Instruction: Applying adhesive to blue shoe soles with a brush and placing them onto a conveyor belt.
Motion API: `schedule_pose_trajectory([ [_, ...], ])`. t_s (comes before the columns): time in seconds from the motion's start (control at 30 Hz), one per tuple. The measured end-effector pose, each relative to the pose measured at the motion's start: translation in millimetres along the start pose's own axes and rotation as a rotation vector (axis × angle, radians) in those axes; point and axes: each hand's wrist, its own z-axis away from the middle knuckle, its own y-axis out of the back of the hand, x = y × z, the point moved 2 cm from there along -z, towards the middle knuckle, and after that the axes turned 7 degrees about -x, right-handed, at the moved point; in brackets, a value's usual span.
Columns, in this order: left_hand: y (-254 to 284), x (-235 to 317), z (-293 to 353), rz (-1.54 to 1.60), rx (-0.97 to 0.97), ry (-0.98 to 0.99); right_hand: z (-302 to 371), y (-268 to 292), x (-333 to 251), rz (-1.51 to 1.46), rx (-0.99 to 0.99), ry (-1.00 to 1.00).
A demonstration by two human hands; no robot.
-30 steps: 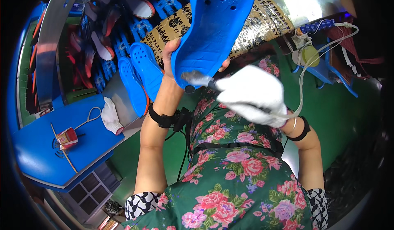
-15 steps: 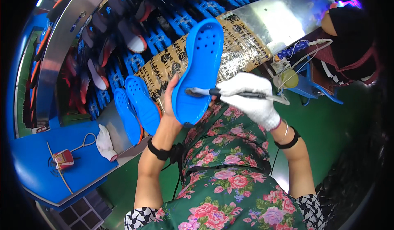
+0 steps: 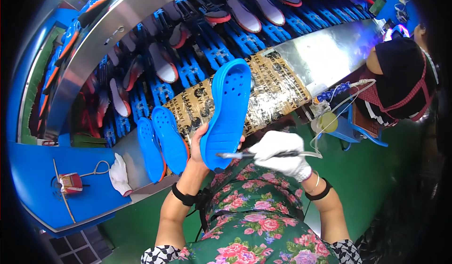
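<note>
My bare left hand (image 3: 199, 144) is wrapped around a blue shoe sole (image 3: 230, 108) from beneath, its inner face up and a patch of small holes near the far end. My gloved right hand (image 3: 281, 154) is closed on a slim dark brush (image 3: 246, 155) with a pale tube running from its rear. The brush's tip rests at or just over the sole's near end; contact is hard to tell. Two more blue soles (image 3: 170, 139) with orange edges lie side by side to the left, beside the tape-wrapped board (image 3: 273, 87).
A conveyor rack with shoe parts on blue holders (image 3: 249, 41) curves across the back. On the blue table (image 3: 33, 179) at left lie a white glove (image 3: 120, 174) and a red-and-white box (image 3: 71, 183). A co-worker (image 3: 400, 80) sits at right, near a tube and a blue stand (image 3: 346, 129).
The brush has moved from the sole's middle toward its near end, my right hand with it. My view has shifted, so the soles and rack sit lower in the picture.
</note>
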Motion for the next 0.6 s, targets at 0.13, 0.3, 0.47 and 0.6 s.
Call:
schedule_pose_trajectory([
  [0.13, -5, 13, 9, -0.201, 0.070, -0.100, 20, 22, 12, -0.452, 0.459, -0.204],
  [0.3, -35, 28, 11, -0.424, 0.013, -0.148, 35, 33, 23, -0.568, 0.618, -0.173],
  [0.47, -41, 37, 16, -0.514, 0.078, -0.159, 43, 37, 34, -0.664, 0.635, -0.148],
  [0.6, -57, 40, 18, -0.483, 0.084, -0.172, 48, 41, 43, -0.712, 0.700, -0.184],
])
